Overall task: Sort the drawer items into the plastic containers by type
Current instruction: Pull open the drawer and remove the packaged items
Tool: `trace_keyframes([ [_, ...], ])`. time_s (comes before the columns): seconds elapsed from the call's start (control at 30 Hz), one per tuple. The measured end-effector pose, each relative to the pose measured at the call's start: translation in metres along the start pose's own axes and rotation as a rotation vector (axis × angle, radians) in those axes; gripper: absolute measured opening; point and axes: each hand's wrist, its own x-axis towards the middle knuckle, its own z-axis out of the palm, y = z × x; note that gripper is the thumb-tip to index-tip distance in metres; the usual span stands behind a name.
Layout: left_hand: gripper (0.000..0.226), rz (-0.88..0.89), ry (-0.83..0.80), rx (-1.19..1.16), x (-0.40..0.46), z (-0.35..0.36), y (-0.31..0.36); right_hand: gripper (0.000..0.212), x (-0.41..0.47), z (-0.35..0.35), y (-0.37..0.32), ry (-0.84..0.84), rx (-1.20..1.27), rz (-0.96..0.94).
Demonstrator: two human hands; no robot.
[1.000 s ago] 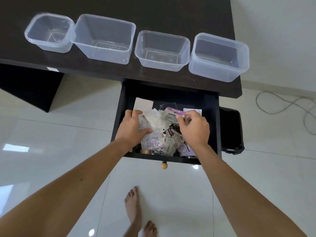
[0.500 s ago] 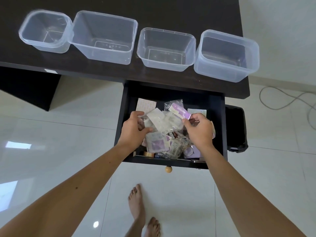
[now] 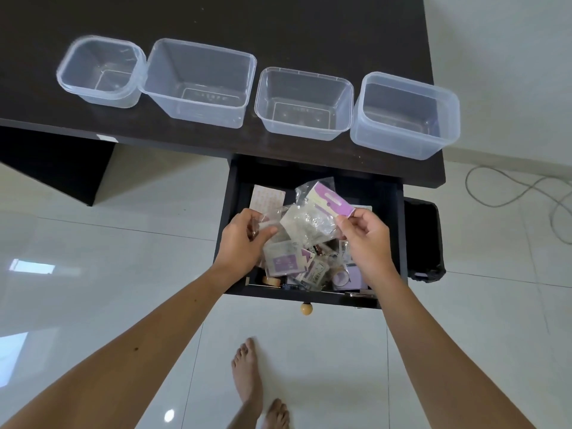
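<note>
The open black drawer (image 3: pixel 396 230) under the desk holds a heap of small plastic packets (image 3: pixel 297 264). My right hand (image 3: pixel 365 239) pinches a clear packet with a purple header card (image 3: pixel 328 205), lifted above the heap. My left hand (image 3: pixel 244 239) grips a small clear packet (image 3: pixel 269 221) over the drawer's left side. Several empty clear containers stand in a row on the desk: a small one (image 3: pixel 99 71), a large one (image 3: pixel 198 82), a medium one (image 3: pixel 303 102) and another at the right end (image 3: pixel 405 114).
The dark desk (image 3: pixel 278 23) ends at its right edge past the last container. A black bin (image 3: pixel 424 239) stands on the floor right of the drawer, and a cable (image 3: pixel 510 193) lies beyond it. The drawer's wooden knob (image 3: pixel 306 308) juts out above my bare feet (image 3: pixel 247 376).
Both hands have risen out of the heap. The right hand has lifted the purple-header packet up and back; the left hand has raised a small clear packet.
</note>
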Motion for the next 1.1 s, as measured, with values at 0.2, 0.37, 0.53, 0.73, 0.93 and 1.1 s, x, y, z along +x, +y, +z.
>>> trace_keyframes([
  [0.2,0.023,-0.067,-0.007,-0.07,0.002,-0.002,0.005,0.01,-0.001,-0.002,-0.015,0.01,0.092,-0.036],
  [0.37,0.026,-0.091,-0.03,-0.225,0.006,0.0,0.008,0.014,-0.001,0.01,-0.01,-0.099,-0.229,-0.061],
  [0.53,0.03,-0.109,-0.056,-0.298,0.007,0.004,0.009,0.014,0.0,0.028,-0.004,-0.091,-0.343,-0.092],
  [0.73,0.037,-0.121,-0.089,-0.409,0.006,0.006,0.0,0.015,0.004,0.033,0.008,-0.246,-0.332,-0.093],
  [0.93,0.037,-0.089,-0.064,-0.264,0.003,0.005,-0.01,0.017,0.022,0.023,0.009,-0.203,-0.332,-0.143],
  [1.1,0.043,-0.074,-0.052,-0.268,0.0,0.005,-0.007,0.019,0.033,0.029,0.004,-0.389,-0.49,-0.166],
])
